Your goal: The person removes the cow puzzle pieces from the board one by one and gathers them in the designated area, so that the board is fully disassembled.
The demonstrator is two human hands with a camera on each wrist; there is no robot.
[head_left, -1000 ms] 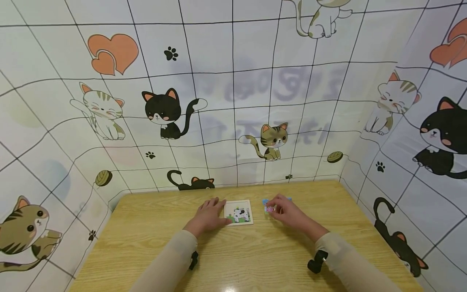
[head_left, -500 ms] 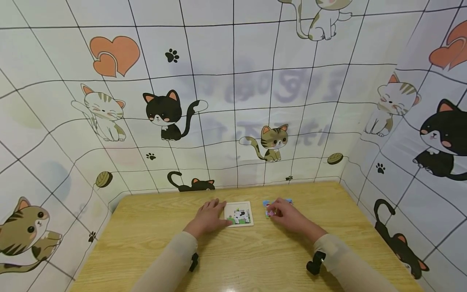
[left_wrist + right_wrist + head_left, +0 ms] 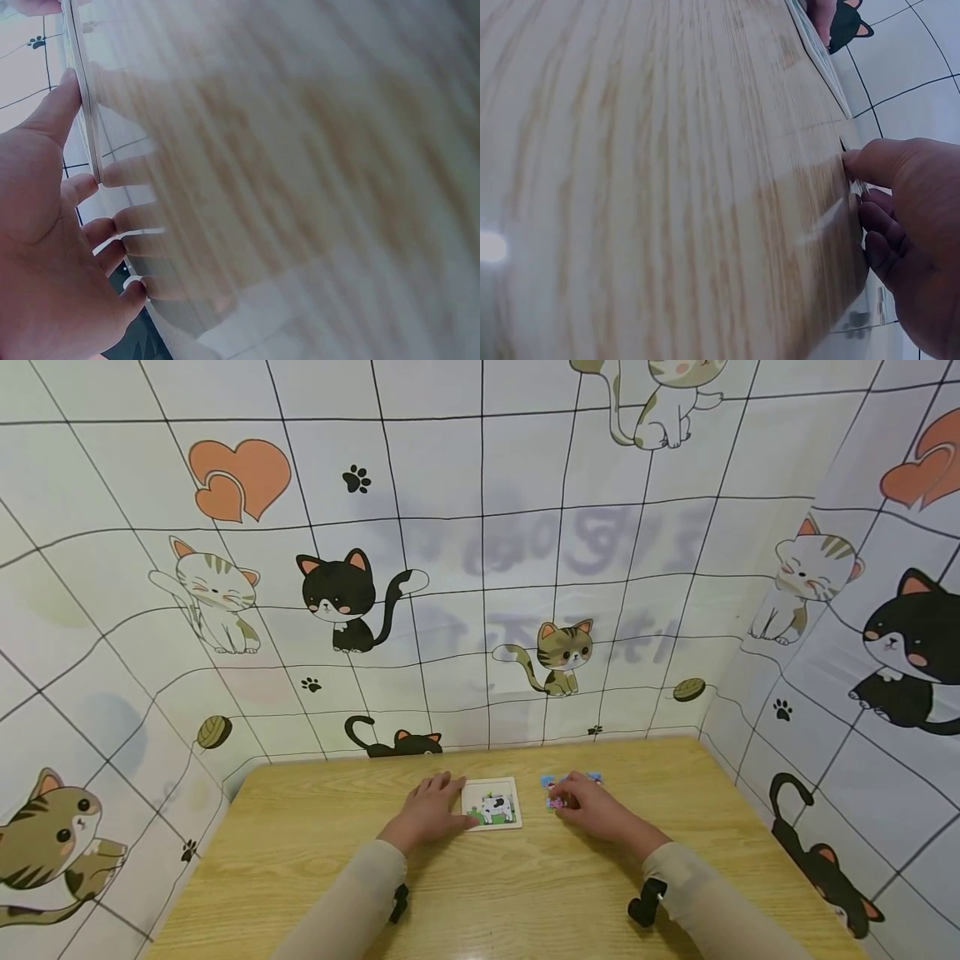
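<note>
The left hand (image 3: 426,814) lay spread at the left side of a small pale puzzle tray (image 3: 476,792), its fingers loosely extended, its forefinger by the edge and its thumb over the lower left corner. It touched and steadied the tray without gripping it. The right hand (image 3: 592,806) was bent inward, thumb and fingertips drawn together on a pink puzzle piece (image 3: 556,804), which they pinched at the counter's surface; the right wrist view hid most of that contact.

Between the 2 hands, the tray lay flat with a black-and-white cow picture (image 3: 497,810) over green in its lower part and bare pale board above. Blue pieces (image 3: 548,782) lay just beyond the right fingers, partly covered by them, well apart from the tray; their outlines were too small to count.

Both forearms wore beige sleeves (image 3: 348,902), each with a black device (image 3: 647,903) near the wrist. The wood-grained counter (image 3: 465,893) carried everything.

Behind it hung a white gridded cloth (image 3: 450,468) printed with cats (image 3: 347,597), paw prints and orange hearts (image 3: 243,481). Faint purplish lettering (image 3: 592,537) ran across its middle in 2 rows, too blurred to read.
</note>
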